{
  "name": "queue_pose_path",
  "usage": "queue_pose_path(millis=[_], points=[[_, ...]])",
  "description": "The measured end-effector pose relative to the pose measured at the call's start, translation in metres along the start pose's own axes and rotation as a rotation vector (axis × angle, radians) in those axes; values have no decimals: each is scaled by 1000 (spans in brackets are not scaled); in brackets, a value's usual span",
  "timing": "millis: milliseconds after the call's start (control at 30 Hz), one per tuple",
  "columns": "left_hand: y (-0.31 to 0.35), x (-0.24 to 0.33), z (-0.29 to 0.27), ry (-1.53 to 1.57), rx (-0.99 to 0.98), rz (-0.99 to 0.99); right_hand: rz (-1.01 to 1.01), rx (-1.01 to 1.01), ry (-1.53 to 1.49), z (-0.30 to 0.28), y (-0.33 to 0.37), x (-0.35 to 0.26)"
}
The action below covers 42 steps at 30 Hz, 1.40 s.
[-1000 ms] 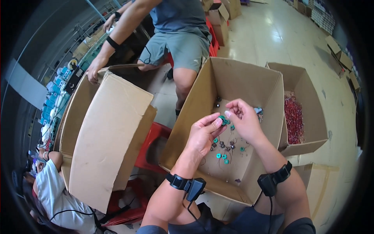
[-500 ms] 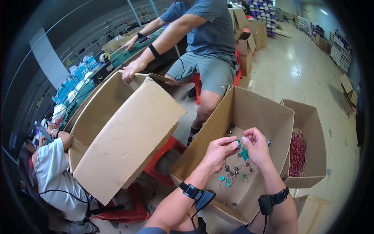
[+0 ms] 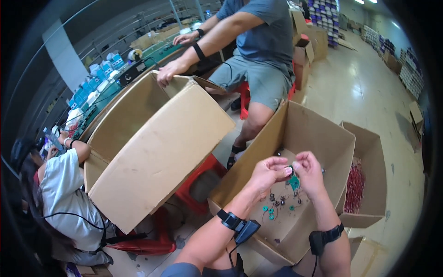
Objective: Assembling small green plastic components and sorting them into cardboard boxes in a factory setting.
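Right hand [image 3: 311, 177] has closed toward left hand [image 3: 266, 176], which pinches one green piece [image 3: 291, 168] above the open box [image 3: 318, 129]; right grip unclear; four green discs [image 3: 271, 211] visible inside.

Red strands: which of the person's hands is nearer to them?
Right. The right hand is left of the red strands; the left hand is farther left, beyond the right one.

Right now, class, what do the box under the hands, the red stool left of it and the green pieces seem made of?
Box: matte brown cardboard, judging by its thin walls. Red stool: probably smooth moulded plastic, from its even colour. Green pieces: perhaps coated circuit board, from the flat, solid green; finish unclear.
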<state>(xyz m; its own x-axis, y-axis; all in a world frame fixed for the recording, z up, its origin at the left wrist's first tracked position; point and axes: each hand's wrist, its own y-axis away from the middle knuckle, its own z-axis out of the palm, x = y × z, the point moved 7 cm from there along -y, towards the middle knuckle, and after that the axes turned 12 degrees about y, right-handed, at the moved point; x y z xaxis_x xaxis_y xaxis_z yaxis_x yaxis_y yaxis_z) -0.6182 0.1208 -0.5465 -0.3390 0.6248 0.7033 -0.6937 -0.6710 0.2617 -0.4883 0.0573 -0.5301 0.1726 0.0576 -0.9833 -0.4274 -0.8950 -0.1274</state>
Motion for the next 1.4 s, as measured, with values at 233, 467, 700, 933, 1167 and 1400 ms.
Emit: queue_pose_path(millis=[233, 467, 700, 933, 1167, 1400], points=[[4, 18, -5, 19, -6, 33, -2, 21, -71, 8, -7, -3], [2, 12, -5, -24, -6, -13, 9, 81, -11, 0, -6, -5], [5, 19, -7, 49, -12, -8, 12, 47, 58, 7, -4, -6], [5, 24, -10, 81, 13, 0, -1, 37, -53, 13, 2, -11], [9, 24, -2, 99, -92, 30, -43, 71, 95, 9, -4, -14], [9, 26, -3, 55, -126, 75, -23, 100, 60, 11, -5, -12]])
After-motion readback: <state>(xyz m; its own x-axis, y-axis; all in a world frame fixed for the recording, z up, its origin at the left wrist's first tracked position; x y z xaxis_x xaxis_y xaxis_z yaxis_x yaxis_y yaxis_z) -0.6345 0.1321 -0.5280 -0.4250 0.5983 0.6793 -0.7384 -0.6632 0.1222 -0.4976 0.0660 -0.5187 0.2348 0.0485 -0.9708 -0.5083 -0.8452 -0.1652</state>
